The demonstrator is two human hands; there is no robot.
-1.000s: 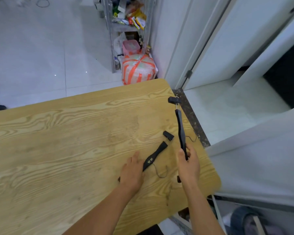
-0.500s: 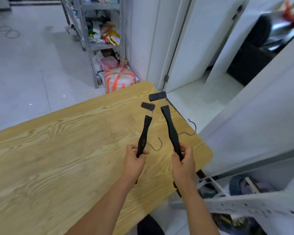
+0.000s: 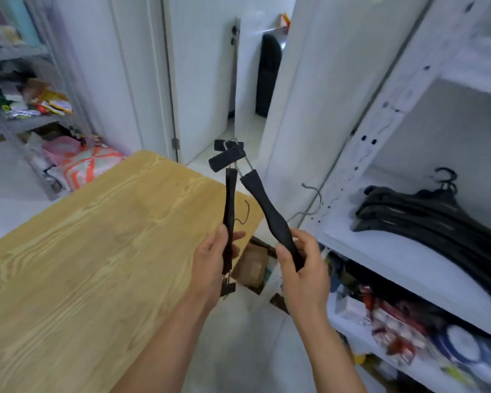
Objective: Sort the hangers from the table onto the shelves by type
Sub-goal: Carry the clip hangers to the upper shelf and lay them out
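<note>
My left hand (image 3: 213, 265) grips a black clip hanger (image 3: 229, 205) by its bar, held upright past the right edge of the wooden table (image 3: 77, 265). My right hand (image 3: 304, 270) grips a second black clip hanger (image 3: 267, 211), tilted up and to the left. Both hangers' clips meet near the top, and their thin wire hooks stick out to the right. On the white shelf (image 3: 403, 259) at the right lies a pile of black plain hangers (image 3: 434, 219).
The white shelf unit's perforated upright (image 3: 380, 129) stands just right of my hands. Its lower shelf holds mixed clutter (image 3: 403, 333). A metal rack with packets (image 3: 26, 106) and an orange-taped bundle (image 3: 88, 165) sit at the far left. A doorway (image 3: 247, 89) opens behind.
I have turned right from the table toward the white shelf unit. Both hands lifted the hangers off the table and carried them to the table's right edge; their clips now touch.
</note>
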